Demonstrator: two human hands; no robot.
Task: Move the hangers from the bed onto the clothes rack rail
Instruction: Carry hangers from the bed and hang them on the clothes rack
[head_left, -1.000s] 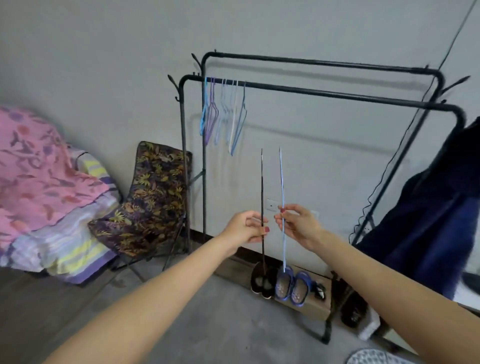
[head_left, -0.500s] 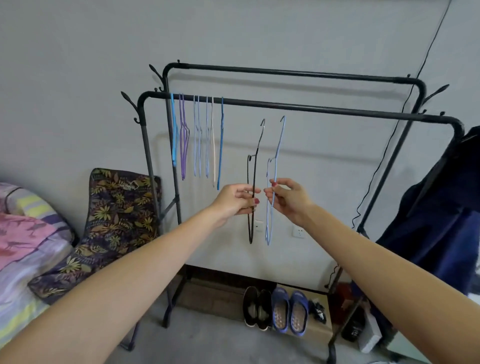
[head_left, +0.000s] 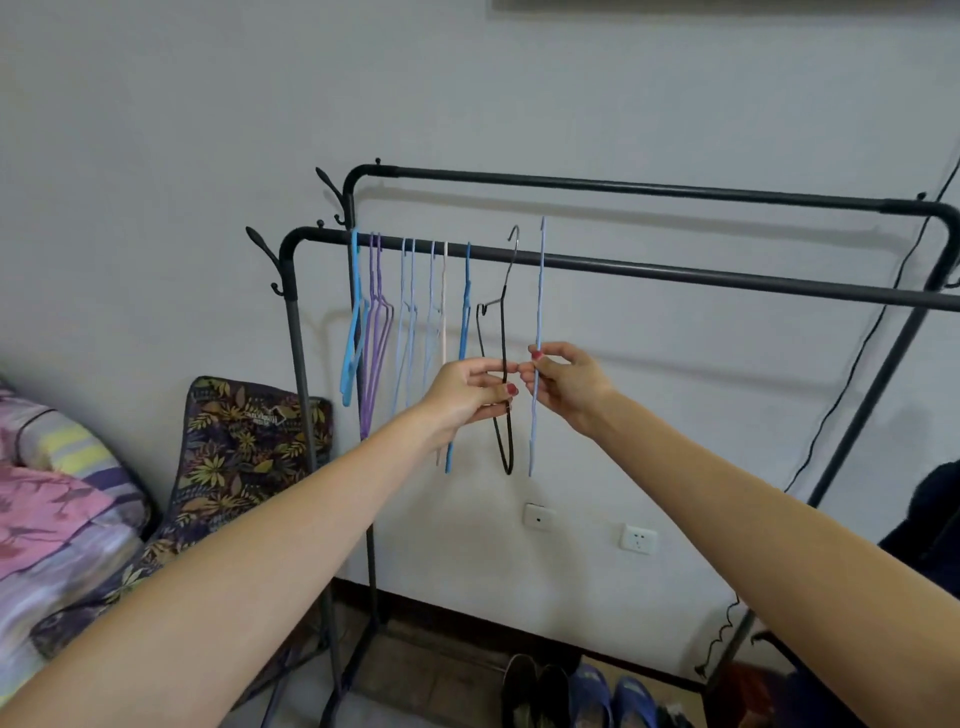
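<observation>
Left hand: the left hand (head_left: 470, 392) is pinched on the black hanger (head_left: 503, 374) at its mid-length, thumb below and fingers closed over the wire, so that the hook is kept upright.
Right hand: the right hand (head_left: 566, 382) is pinched on the pale blue hanger (head_left: 538, 312), the wire being gripped between thumb and fingertips just beside the left hand.
Black hanger: it is held edge-on to the camera, with its hook raised to the level of the front rail (head_left: 675, 273); whether the hook is already over the bar cannot be told.
Pale blue hanger: it is held vertically, its top reaching just above the rail line, its lower end hanging below the hand; it appears not yet hooked on.
Reason for the hold: a mid-wire pinch is judged to leave each hook free to be lifted over the bar and dropped on.
Hung hangers (head_left: 410, 332): a row in blue, purple and pale tones is seen on the rail, to the left of the two held.
Rear rail (head_left: 623, 187): nothing is seen hung on it.
Bed (head_left: 47, 525): seen at lower left under patterned bedding; no hangers are visible on the part shown.
</observation>
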